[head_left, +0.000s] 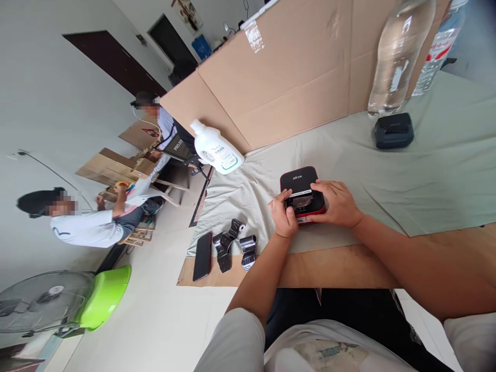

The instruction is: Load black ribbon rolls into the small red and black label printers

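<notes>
A small black-and-red mini printer [297, 178] lies on the cloth, with a white strip and a clear window across its top. My left hand [283, 214] grips its near left corner, with fingertips at the left end of the strip. On the opposite side, my right hand [339, 204] holds the printer's right edge, index finger on top and thumb along the red front side. To the left lie two partly unrolled dark shiny rolls, one [227, 244] with a white core end and a smaller one [248, 251]. Beside them is a dark phone [202, 256].
A white detergent bottle [217, 147] stands at the cloth's left edge by a cardboard screen [287, 77]. At back right are water bottles [399, 57] and a dark case [394, 130]. Two people [93, 222] sit at the left, beyond a fan [46, 299] and a green basin [106, 297].
</notes>
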### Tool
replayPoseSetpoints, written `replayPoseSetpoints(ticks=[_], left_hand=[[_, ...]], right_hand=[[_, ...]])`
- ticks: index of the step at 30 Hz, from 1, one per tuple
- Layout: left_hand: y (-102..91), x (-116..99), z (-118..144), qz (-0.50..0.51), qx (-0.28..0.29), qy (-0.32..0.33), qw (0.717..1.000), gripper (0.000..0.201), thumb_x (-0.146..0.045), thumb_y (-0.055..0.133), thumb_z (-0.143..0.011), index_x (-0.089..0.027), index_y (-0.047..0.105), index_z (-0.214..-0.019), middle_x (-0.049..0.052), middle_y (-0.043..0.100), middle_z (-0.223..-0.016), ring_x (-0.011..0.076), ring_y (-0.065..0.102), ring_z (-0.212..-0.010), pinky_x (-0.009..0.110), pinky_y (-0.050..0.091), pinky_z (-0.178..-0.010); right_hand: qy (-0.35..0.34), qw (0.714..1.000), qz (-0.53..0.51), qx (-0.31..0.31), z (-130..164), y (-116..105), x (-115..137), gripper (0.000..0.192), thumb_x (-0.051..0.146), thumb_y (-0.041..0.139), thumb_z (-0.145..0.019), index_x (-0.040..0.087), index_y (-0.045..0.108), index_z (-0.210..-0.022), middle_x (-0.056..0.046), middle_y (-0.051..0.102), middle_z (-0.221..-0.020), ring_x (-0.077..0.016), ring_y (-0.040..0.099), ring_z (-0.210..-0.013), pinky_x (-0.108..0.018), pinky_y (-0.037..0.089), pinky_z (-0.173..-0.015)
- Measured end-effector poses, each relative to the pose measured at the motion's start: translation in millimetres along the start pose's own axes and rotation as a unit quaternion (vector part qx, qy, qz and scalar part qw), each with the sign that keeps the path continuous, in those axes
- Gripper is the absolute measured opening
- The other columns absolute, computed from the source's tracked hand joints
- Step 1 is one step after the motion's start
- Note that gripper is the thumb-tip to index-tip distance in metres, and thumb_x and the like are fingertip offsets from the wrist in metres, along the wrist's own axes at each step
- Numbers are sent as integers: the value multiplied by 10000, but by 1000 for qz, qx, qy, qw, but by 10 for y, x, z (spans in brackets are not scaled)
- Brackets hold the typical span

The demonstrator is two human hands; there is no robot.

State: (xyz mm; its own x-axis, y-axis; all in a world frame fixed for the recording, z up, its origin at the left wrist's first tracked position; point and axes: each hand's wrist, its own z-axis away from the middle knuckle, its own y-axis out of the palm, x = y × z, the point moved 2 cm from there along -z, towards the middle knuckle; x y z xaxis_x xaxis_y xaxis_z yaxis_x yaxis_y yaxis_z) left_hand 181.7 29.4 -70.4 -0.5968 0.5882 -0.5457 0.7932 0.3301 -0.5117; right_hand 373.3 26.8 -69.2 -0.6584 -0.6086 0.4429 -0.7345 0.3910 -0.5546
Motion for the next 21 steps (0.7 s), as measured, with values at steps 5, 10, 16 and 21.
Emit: replayPoseSetpoints(ticks=[5,10,16,21], left_hand=[[1,-9,-2,25,-23,34,999,496,-493,270,-1021,-171,553,-1271,167,675,-1194,266,582,-1259,464,392,-1082],[47,65,94,70,-73,-19,995,538,-549,322,-991,-163,486,-1328,215,499,-1432,290,471,-1374,458,399,-1090],[134,164,178,228,-5,-211,951,881,-821,291,-864,-177,453,-1443,167,487,-1489,303,444,-1408,443,326,-1187],[-4,22,129,287,90,-237,924,779,-725,531,-851,-231,483,-1451,102,492,-1519,283,359,-1480,403,250,-1246]], right_hand=[[-4,1000,-20,-3,15,18,-11,804,766,699,-687,191,595,-1240,-172,698,-1189,-370,625,-1193,-524,457,-1023],[13,992,-122,-38,84,55,-144,654,675,511,-887,206,512,-1342,-169,611,-1330,-332,554,-1278,-532,478,-1027],[167,985,-42,-11,191,289,-535,373,428,435,-968,206,641,-1185,-130,718,-1051,-283,672,-933,-470,561,-802],[152,987,-32,31,216,361,-557,352,314,407,-972,228,699,-1149,-98,758,-940,-294,685,-889,-444,568,-742]])
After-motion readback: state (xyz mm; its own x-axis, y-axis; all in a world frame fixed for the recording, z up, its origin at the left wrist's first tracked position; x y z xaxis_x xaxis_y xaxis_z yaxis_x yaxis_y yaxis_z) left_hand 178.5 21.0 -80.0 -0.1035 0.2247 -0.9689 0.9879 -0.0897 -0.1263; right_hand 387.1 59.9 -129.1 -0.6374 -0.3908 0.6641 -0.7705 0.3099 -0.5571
